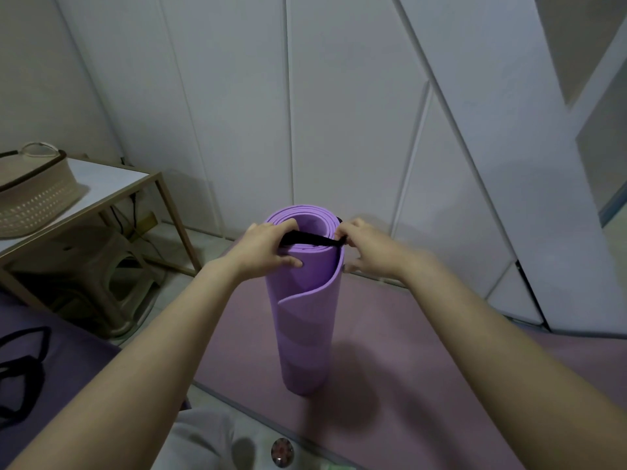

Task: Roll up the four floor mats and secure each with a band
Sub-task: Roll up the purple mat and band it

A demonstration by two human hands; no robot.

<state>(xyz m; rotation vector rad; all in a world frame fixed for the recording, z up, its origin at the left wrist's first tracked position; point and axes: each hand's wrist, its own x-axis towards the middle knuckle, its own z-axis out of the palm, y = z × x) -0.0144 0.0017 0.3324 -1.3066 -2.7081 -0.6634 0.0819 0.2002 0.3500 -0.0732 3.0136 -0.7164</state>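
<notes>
A rolled purple mat (pixel 303 334) stands upright on a pink mat (pixel 407 368) that lies flat on the floor. A black band (pixel 310 239) stretches across the roll's open top end. My left hand (pixel 268 247) grips the band's left end and presses against the top of the roll. My right hand (pixel 364 247) pinches the band's right end at the roll's rim. Spare black bands (pixel 23 364) lie on a darker purple mat (pixel 68 368) at the left edge.
A low table (pixel 112 188) with a woven basket (pixel 34 195) stands at the left, with a plastic stool (pixel 112 283) under it. White cabinet doors (pixel 339 113) fill the back wall. A floor drain (pixel 282 451) sits near my knee.
</notes>
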